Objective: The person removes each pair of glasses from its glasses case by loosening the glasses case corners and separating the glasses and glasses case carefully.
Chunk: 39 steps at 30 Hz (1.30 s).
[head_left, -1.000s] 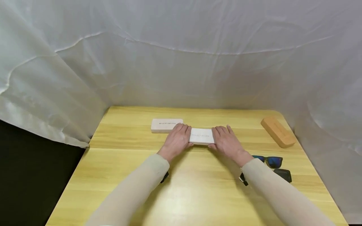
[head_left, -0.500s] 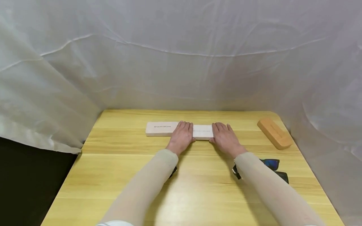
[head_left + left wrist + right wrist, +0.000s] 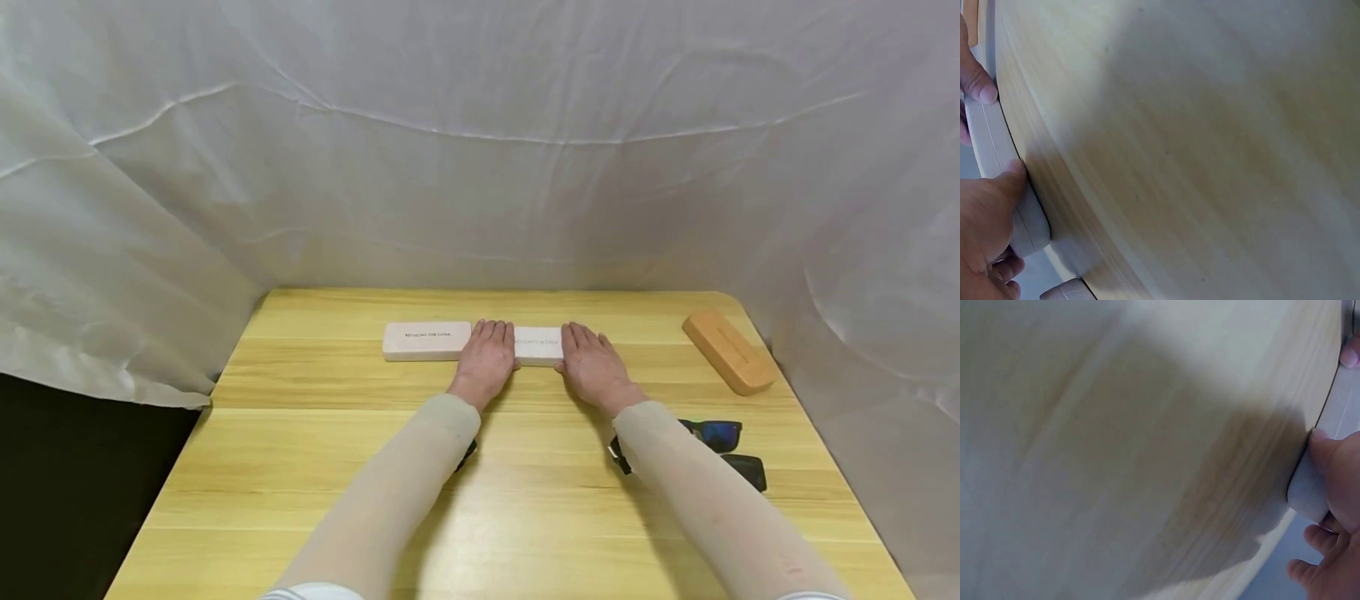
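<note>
A white glasses case [image 3: 537, 345] with faint lettering lies toward the back of the wooden table. My left hand [image 3: 486, 358] grips its left end and my right hand [image 3: 596, 367] its right end, fingers over the top and far side. Both wrist views show a thumb against the near side of the case, right at the tabletop. Just left of my left hand lies a pale pink glasses case [image 3: 426, 342] with dark print, roughly in line with the white one. The hands cover both ends of the white case.
An orange glasses case [image 3: 729, 352] lies slanted at the back right. Nearer, beside my right sleeve, are dark sunglasses [image 3: 720, 435] with blue lenses and a black object [image 3: 746, 471], both partly hidden by the arm. Grey cloth [image 3: 480, 208] hangs behind the table.
Both hands have moved the white case farther back, roughly into line with the pink case. The head view has shifted slightly. Within the last half second there is little movement.
</note>
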Each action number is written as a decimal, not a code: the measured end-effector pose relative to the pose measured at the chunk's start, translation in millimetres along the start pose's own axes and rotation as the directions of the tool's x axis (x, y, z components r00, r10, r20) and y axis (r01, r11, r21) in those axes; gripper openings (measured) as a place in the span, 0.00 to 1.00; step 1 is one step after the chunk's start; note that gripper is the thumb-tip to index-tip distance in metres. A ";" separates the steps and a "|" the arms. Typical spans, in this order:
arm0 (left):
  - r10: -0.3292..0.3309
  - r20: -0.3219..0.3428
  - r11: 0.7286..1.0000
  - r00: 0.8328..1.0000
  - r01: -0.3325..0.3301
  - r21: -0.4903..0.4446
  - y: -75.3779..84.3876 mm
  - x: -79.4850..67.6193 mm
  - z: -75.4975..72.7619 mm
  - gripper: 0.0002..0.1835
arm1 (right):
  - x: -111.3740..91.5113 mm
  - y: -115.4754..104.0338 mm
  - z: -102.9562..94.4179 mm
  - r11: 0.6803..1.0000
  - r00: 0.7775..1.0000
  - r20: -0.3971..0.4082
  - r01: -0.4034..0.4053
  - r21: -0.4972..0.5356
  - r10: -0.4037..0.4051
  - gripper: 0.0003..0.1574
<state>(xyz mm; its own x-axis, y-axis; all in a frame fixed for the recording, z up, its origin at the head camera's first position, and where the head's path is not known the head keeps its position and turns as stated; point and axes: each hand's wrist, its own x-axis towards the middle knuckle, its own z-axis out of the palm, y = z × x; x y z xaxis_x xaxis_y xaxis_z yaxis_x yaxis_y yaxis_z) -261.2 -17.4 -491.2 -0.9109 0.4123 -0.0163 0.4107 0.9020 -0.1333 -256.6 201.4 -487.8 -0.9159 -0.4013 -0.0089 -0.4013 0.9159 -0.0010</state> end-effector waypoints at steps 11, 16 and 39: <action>-0.027 -0.002 0.999 1.000 0.027 0.041 5.6 -0.2 1.4 0.29 | 0.8 -3.2 6.5 0.999 0.999 -0.042 -0.024 -0.020 0.023 0.45; -0.033 -0.008 0.998 0.999 0.033 0.057 6.1 -1.8 1.5 0.30 | 2.7 -6.0 6.7 0.999 0.999 -0.043 -0.034 -0.014 0.033 0.44; -0.050 0.024 0.997 0.998 0.048 0.064 7.5 0.6 -2.7 0.32 | 3.1 -14.2 5.1 0.998 0.996 -0.059 -0.068 0.004 0.068 0.40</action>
<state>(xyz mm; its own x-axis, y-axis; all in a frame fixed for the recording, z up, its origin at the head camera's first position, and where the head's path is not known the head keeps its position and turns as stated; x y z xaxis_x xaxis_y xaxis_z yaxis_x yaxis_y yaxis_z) -258.6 -10.0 -489.5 -0.9308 0.3639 -0.0331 0.3631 0.9108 -0.1967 -253.6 187.2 -492.9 -0.9400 -0.3373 0.0505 -0.3379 0.9412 -0.0040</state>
